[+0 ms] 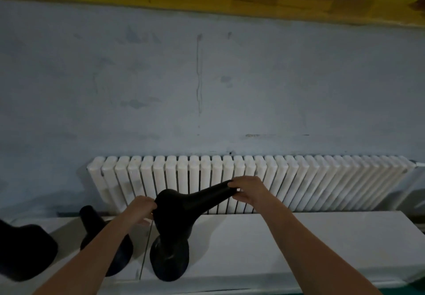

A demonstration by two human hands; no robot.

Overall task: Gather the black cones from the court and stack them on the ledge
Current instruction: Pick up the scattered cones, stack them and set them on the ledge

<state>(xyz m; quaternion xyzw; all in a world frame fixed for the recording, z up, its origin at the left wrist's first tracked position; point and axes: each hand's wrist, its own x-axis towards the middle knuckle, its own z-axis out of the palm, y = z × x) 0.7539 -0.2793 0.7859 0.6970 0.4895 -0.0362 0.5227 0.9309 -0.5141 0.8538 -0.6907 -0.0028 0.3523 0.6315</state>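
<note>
A black cone (197, 200) lies tilted in both my hands above the white ledge (287, 244). My right hand (247, 190) grips its narrow tip. My left hand (141, 208) holds the rim of its wide base. Its base sits over the top of another black cone (169, 255) that stands upright on the ledge below. A second black cone (94, 223) stands on the ledge to the left, partly hidden by my left forearm. A third black cone (23, 251) shows at the left edge of the view.
A white ribbed radiator (310, 179) runs along the pale blue wall (207, 76) right behind the ledge. A seam (145, 255) splits the ledge slabs just left of the standing cone. The bare ledge stretches to the right.
</note>
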